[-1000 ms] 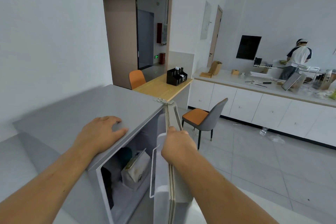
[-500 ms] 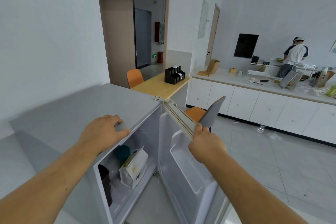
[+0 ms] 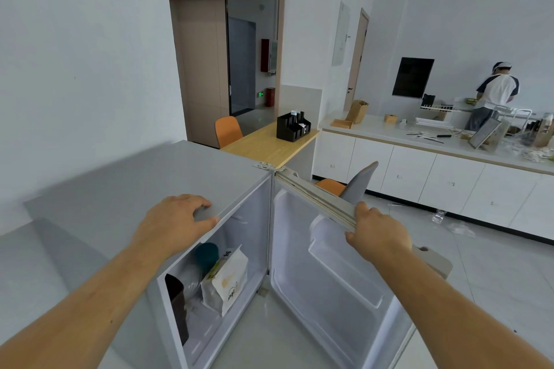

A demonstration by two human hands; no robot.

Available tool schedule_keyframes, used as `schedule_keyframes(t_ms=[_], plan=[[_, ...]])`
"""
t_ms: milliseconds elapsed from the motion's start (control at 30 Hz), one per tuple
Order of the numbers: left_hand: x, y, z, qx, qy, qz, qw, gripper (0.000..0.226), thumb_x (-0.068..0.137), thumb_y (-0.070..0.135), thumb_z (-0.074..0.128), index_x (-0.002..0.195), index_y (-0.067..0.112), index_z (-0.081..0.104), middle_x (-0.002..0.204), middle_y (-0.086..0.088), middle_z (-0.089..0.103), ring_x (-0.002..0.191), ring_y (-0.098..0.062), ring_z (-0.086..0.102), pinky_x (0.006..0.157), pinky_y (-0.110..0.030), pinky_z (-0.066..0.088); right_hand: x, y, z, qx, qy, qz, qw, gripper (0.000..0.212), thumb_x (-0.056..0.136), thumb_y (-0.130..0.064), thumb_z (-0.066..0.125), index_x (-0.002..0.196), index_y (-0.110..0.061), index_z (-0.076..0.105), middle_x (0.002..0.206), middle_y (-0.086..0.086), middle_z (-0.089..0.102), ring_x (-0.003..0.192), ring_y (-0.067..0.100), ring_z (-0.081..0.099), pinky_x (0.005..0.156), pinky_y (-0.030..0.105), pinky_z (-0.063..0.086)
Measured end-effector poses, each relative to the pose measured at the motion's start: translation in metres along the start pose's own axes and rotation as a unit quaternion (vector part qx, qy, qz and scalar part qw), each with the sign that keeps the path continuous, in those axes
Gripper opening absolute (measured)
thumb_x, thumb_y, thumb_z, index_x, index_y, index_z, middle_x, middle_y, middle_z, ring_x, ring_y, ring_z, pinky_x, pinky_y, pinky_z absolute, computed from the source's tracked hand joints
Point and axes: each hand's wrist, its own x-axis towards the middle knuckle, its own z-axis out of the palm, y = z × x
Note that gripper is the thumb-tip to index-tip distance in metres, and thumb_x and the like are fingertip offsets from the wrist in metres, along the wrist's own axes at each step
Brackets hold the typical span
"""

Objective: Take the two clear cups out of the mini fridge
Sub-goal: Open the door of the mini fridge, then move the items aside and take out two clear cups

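The grey mini fridge (image 3: 126, 189) stands below me with its door (image 3: 329, 278) swung wide to the right. My left hand (image 3: 174, 219) lies flat on the fridge's top front edge, holding nothing. My right hand (image 3: 377, 234) grips the door's top edge. Inside I see a white paper bag (image 3: 224, 278), a teal lid (image 3: 207, 253), a dark container (image 3: 177, 299) and something clear (image 3: 193, 278) that may be a cup between them. The rest of the interior is hidden by the fridge top.
A grey and orange chair (image 3: 356, 183) stands just behind the open door. A wooden table (image 3: 269, 144) with a black organiser (image 3: 292, 126) is beyond the fridge. White counter cabinets (image 3: 434, 177) run along the right, where a person (image 3: 491, 96) works. Tiled floor lies on the right.
My right hand has pulled the fridge door from nearly edge-on to wide open toward the right. The inside shelf contents have come into view. My left hand has stayed on the fridge top.
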Motion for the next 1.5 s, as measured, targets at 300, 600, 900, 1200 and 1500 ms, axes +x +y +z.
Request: schedule_keyframes(t_ms=[300,600,900,1200,1500], plan=[[0.001,-0.002,0.002,-0.002,0.007,0.0,1.0,0.053,0.09,0.072,0.058,0.132,0.039,0.062,0.137,0.014,0.064,0.12,-0.014,0.058,0.101,-0.04,0.053,0.016,0.016,0.001,-0.024,-0.004,0.004,1.0,0.046,0.094,-0.053,0.06,0.127,-0.028,0.042,0.095,0.0,0.052,0.085,0.023,0.055,0.067,0.036,0.046],[0.001,-0.004,0.005,0.006,0.009,0.008,1.0,0.053,0.092,0.07,0.057,0.134,0.037,0.061,0.139,0.013,0.063,0.123,-0.015,0.057,0.102,-0.04,0.052,0.015,0.018,0.005,-0.03,0.015,0.0,0.999,0.047,0.094,-0.054,0.059,0.129,-0.027,0.042,0.1,0.0,0.054,0.085,0.022,0.053,0.066,0.035,0.046],[-0.013,0.024,0.01,0.074,0.059,0.122,0.988,0.053,0.092,0.059,0.062,0.136,0.029,0.065,0.142,0.006,0.065,0.128,-0.02,0.058,0.105,-0.041,0.048,-0.004,0.007,0.014,0.039,0.118,-0.174,0.977,0.074,0.094,-0.062,0.048,0.156,-0.026,0.031,0.157,0.004,0.042,0.148,0.028,0.031,0.125,0.048,0.024],[-0.053,0.076,0.045,0.067,0.041,0.123,0.989,0.056,0.091,0.06,0.06,0.138,0.029,0.062,0.144,0.008,0.063,0.129,-0.016,0.057,0.105,-0.031,0.045,-0.033,-0.037,0.035,0.108,0.053,-0.297,0.947,0.08,0.091,-0.075,0.026,0.158,-0.032,0.02,0.168,0.004,0.026,0.157,0.031,0.014,0.125,0.047,0.007],[-0.086,0.079,0.1,0.038,-0.03,-0.03,0.998,0.076,0.084,0.064,0.069,0.146,0.026,0.05,0.154,0.003,0.05,0.137,-0.024,0.048,0.1,-0.039,0.05,-0.036,-0.066,0.07,0.146,0.012,-0.328,0.933,0.079,0.09,-0.081,0.036,0.154,-0.036,0.026,0.165,-0.002,0.033,0.152,0.028,0.028,0.121,0.046,0.018]])
